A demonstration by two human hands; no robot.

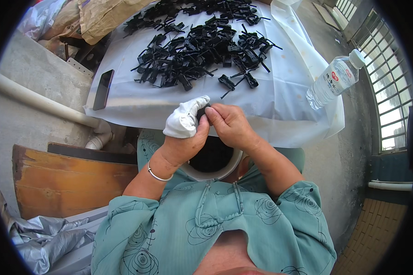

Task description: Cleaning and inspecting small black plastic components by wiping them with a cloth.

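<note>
My left hand [184, 133] has white cloth wrapped round its fingers and pinches a small black plastic part [203, 111]. My right hand [230, 123] presses on the same part from the right, fingers closed over it. Both hands meet at the near edge of the white sheet [284, 91], above a round white bowl [218, 175] in my lap with dark contents. A big heap of black plastic clips [202, 48] covers the sheet's middle and far side. Two loose clips [237, 82] lie nearest my hands.
A dark phone [103, 89] lies at the sheet's left edge. A clear water bottle [333, 79] lies on the right corner. Brown paper sacks [101, 16] are at the far left, a white pipe [41, 103] and a wooden board [69, 181] at the left, grey plastic wrap [46, 240] below.
</note>
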